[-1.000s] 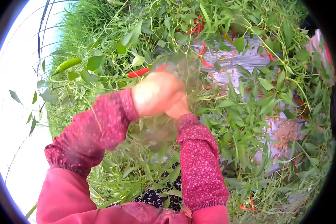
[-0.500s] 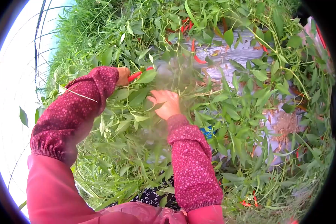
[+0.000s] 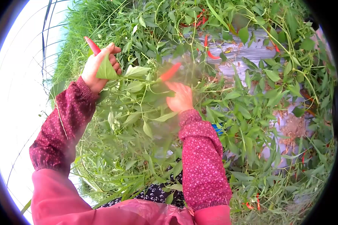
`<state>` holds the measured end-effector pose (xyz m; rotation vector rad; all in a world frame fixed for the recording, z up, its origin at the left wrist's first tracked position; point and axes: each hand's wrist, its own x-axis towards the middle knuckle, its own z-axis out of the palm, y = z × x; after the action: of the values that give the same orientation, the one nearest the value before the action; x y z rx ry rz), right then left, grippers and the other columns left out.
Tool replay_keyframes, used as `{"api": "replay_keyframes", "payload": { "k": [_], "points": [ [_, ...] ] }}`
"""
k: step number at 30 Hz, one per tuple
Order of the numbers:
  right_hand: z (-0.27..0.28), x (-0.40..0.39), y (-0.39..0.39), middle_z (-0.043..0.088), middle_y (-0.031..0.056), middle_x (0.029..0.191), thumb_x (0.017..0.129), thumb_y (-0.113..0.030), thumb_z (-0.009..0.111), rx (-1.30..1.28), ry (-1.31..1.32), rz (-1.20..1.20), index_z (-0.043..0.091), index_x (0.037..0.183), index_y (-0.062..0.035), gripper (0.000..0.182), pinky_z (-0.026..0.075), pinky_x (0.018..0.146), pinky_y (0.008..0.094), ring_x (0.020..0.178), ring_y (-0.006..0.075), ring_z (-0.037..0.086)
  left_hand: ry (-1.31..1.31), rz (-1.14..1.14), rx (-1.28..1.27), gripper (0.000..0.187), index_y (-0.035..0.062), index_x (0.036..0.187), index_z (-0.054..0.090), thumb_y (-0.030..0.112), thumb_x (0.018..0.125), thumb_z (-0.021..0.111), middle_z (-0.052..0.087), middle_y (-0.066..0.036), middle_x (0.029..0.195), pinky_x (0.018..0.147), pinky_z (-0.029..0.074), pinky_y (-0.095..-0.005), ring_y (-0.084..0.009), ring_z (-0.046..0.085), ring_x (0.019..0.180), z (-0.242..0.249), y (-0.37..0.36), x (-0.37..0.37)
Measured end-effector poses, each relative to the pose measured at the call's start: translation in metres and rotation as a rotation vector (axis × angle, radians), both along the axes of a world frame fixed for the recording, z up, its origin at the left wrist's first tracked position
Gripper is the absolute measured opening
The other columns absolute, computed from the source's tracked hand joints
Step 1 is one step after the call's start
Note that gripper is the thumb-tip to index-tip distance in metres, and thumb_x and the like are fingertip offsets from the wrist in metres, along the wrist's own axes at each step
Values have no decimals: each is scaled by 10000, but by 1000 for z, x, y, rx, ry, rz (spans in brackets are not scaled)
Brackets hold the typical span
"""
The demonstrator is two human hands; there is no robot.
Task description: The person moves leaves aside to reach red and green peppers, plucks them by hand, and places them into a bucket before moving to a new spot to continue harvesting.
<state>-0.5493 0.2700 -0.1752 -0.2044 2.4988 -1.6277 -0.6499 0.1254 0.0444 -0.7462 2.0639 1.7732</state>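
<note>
My left hand is raised on the left, fingers curled around a red chili pepper whose tip sticks up past the thumb. A green leaf hangs over that palm, and a leafy pepper branch runs rightward from the hand. At the branch's other end is a second red chili pepper, tilted up to the right. My right hand is just below it, fingers bent together with the fingertips at the pepper's lower side. Leaves and blur partly hide these fingertips; I cannot tell what they pinch.
Pepper plants spread over plastic sheeting, with more red chilies among the leaves. Something blue shows behind my right sleeve. Tall grass and thin hoops line the left side. Dry debris lies at right.
My left hand has risen and turned palm inward, with a chili now pointing up from it. The branch has come into clearer view, its red chili beside my right hand. The view has shifted slightly.
</note>
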Motion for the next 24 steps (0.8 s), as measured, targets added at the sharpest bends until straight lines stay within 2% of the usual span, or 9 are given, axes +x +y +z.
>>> {"api": "replay_keyframes", "payload": {
  "k": [2,4,7,9,10,14,18,20,24],
  "points": [
    [-3,1,1,584,40,1054,719,-189,641,-3,9,1,558,1138,-130,431,303,952,348,1047,204,495,-15,-23,-155,258,22,908,519,279,915,491,298,60,511,457,324,-240,-73,312,442,12,17,3],
    [-7,7,-1,586,40,1050,742,-203,626,-13,13,4,561,1130,-128,400,304,953,345,1042,204,496,406,-192,-374,254,32,912,529,279,922,472,288,72,508,432,270,-209,-49,281,438,48,15,-7],
    [-15,7,-18,600,72,1052,817,-275,545,-53,-17,-52,611,1072,-144,294,301,929,384,1062,220,495,550,-716,-775,231,16,987,605,196,915,478,499,14,616,533,364,-173,-60,441,535,65,28,-17],
    [-34,3,-35,597,46,1018,802,-318,577,156,-59,-67,584,1061,-124,324,319,915,357,989,216,514,-8,-1097,-1168,202,22,994,622,140,845,555,611,-69,718,596,469,-300,-156,559,585,39,68,-12],
    [-22,-2,-24,597,46,1018,802,-318,577,167,-51,-80,584,1061,-124,324,319,915,357,989,216,514,132,-1374,-1306,220,15,962,623,178,824,567,608,-127,693,611,486,-366,-236,584,581,6,71,-12],
    [-7,7,-10,606,63,987,802,-344,569,42,-3,-9,637,844,-101,256,326,882,372,981,218,519,-244,-1648,-1248,350,-7,865,618,333,803,564,615,-201,741,701,492,-397,-327,618,738,-104,78,-27],
    [-1,7,-5,612,75,968,812,-359,537,94,-33,28,665,760,-91,301,305,898,373,1018,201,508,-331,-1606,-1322,430,-9,1036,562,323,767,611,644,-160,847,702,516,-369,-270,643,754,-128,78,-31],
    [2,2,-5,608,82,1024,809,-384,524,137,-75,81,677,807,-81,339,280,931,378,1046,197,491,-723,-1184,-971,306,4,999,522,230,813,611,606,-102,712,621,499,-326,-212,604,645,-113,79,-39],
    [-5,11,-9,599,69,910,771,-276,583,161,103,-38,660,872,-110,210,319,884,399,1000,217,509,-532,-792,-128,456,-28,1207,434,149,818,592,584,-50,869,658,480,-253,-117,573,726,-97,62,-32]
  ]
}}
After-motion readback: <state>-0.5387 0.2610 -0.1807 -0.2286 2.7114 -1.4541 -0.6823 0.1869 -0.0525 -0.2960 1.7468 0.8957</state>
